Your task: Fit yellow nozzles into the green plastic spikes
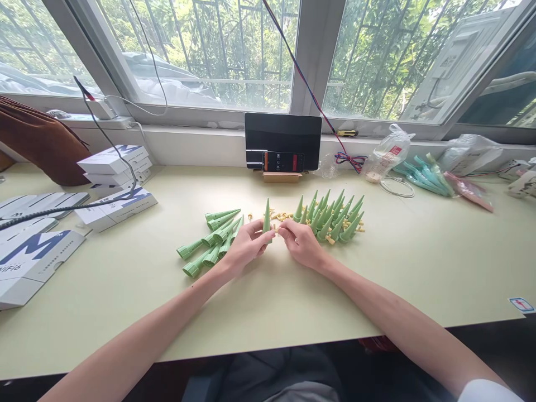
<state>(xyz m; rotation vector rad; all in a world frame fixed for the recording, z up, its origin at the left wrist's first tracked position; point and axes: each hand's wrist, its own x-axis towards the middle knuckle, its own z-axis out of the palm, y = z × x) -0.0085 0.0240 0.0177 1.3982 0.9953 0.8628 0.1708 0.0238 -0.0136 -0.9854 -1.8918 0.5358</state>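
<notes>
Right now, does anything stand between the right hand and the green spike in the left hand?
Nothing visible does: the right hand pinches a small yellow piece right beside the green spike in the left hand.

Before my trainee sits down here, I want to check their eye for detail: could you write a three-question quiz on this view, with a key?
1. Which hand holds a green cone tip up: (a) the left hand or (b) the right hand?
2. True or false: the cones lying on their sides are nearer the left hand than the right.
3. Fill in: the small loose pieces on the table beyond the hands are ____ in colour.

Key: 1 a; 2 true; 3 yellow.
</notes>
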